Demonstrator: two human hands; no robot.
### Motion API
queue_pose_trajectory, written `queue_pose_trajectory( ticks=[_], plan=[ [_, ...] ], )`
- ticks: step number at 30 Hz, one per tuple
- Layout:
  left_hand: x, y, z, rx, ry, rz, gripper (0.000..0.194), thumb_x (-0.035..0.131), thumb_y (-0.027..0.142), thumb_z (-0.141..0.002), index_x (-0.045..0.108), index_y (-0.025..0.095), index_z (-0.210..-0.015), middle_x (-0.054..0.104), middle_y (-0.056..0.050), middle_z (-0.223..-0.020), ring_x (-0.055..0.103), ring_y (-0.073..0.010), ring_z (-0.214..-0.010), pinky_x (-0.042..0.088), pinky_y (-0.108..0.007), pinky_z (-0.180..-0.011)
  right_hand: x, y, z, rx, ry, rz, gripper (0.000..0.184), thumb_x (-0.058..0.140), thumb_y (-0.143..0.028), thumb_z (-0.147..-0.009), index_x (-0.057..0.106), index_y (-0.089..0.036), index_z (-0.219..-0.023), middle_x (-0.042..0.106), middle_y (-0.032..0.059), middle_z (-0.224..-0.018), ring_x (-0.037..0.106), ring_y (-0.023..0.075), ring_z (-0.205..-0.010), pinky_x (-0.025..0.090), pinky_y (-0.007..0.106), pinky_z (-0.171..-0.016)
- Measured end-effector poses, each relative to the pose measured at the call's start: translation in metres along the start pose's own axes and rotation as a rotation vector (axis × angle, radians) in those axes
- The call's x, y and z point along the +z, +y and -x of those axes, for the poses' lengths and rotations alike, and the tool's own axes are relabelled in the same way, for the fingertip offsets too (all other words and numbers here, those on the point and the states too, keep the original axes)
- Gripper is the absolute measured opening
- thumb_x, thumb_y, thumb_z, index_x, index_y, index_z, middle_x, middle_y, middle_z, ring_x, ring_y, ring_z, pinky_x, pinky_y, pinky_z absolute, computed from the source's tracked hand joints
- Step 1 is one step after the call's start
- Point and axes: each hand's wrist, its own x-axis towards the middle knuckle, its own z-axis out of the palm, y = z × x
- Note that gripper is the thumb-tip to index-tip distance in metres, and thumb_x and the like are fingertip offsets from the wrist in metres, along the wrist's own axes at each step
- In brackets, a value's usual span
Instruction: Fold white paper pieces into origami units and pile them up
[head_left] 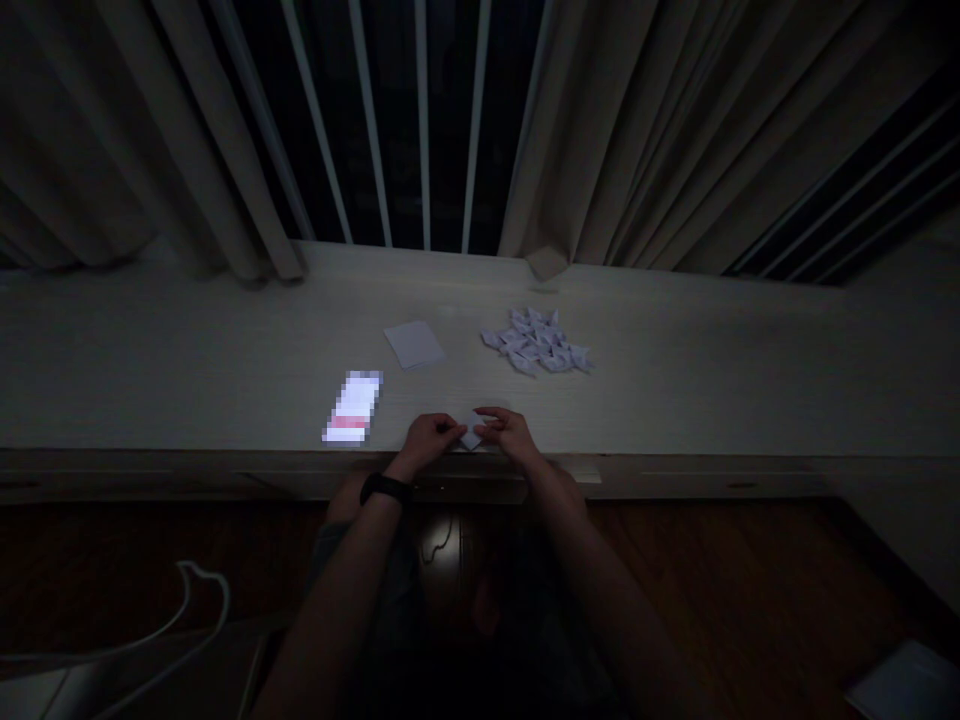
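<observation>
Between my hands, at the front edge of the pale desktop (675, 400), is a small folded piece of white paper (472, 432). My left hand (433, 435), with a black band on its wrist, pinches the paper's left corner. On the other side my right hand (506, 434) grips it between thumb and fingers. Beyond my hands lies a stack of white square paper sheets (414, 344). To its right sits a pile of several small folded paper pieces (536, 342) with pointed ends. The room is dim, so the creases in the held paper are hard to make out.
A phone with a lit, blurred screen (354, 408) lies left of my hands. Behind the desktop hang beige curtains (600, 130) beside a dark barred window (405, 120). A white cable (225, 590) loops at the lower left, above a wooden floor (712, 580).
</observation>
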Motion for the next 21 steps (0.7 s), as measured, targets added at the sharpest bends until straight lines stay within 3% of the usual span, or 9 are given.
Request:
queue_pose_trajectory(
  ticks=[6, 10, 16, 21],
  plan=[
    [-0.0008, -0.0050, -0.0016, 0.017, -0.038, 0.072, 0.034, 0.063, 0.047, -0.072, 0.066, 0.014, -0.066, 0.060, -0.002, -0.058, 0.051, -0.0121, -0.055, 0.037, -0.023, -0.053, 0.0013, 0.0058, -0.0003, 0.055, -0.012, -0.068, 0.052, 0.076, -0.035, -0.059, 0.067, -0.014, -0.106, 0.068, 0.0019, -0.068, 0.062, 0.0144, -0.055, 0.052, 0.027, -0.054],
    [-0.0010, -0.0048, -0.0021, -0.015, -0.045, 0.099, 0.037, 0.062, 0.050, -0.073, 0.066, 0.014, -0.068, 0.060, -0.001, -0.057, 0.051, -0.0118, -0.054, 0.037, -0.022, -0.051, -0.0005, 0.0027, 0.0025, 0.004, 0.013, -0.031, 0.057, 0.075, -0.036, -0.062, 0.063, -0.016, -0.114, 0.069, 0.0013, -0.070, 0.064, 0.0156, -0.061, 0.052, 0.027, -0.058],
    [-0.0005, -0.0055, -0.0004, -0.028, -0.017, 0.161, 0.036, 0.064, 0.048, -0.072, 0.065, 0.013, -0.067, 0.060, -0.001, -0.057, 0.051, -0.0115, -0.053, 0.037, -0.022, -0.052, -0.0015, -0.0016, 0.0051, 0.000, -0.065, -0.080, 0.062, 0.073, -0.038, -0.065, 0.059, -0.017, -0.121, 0.068, 0.0007, -0.066, 0.064, 0.0161, -0.059, 0.051, 0.027, -0.058],
    [0.0015, -0.0073, -0.0017, -0.020, 0.000, 0.164, 0.038, 0.061, 0.051, -0.075, 0.067, 0.013, -0.070, 0.061, -0.001, -0.059, 0.052, -0.0118, -0.054, 0.038, -0.022, -0.051, 0.0025, -0.0038, 0.0074, -0.051, 0.038, -0.062, 0.068, 0.073, -0.039, -0.065, 0.054, -0.018, -0.128, 0.067, -0.0012, -0.064, 0.063, 0.0155, -0.058, 0.050, 0.026, -0.057]
  ],
)
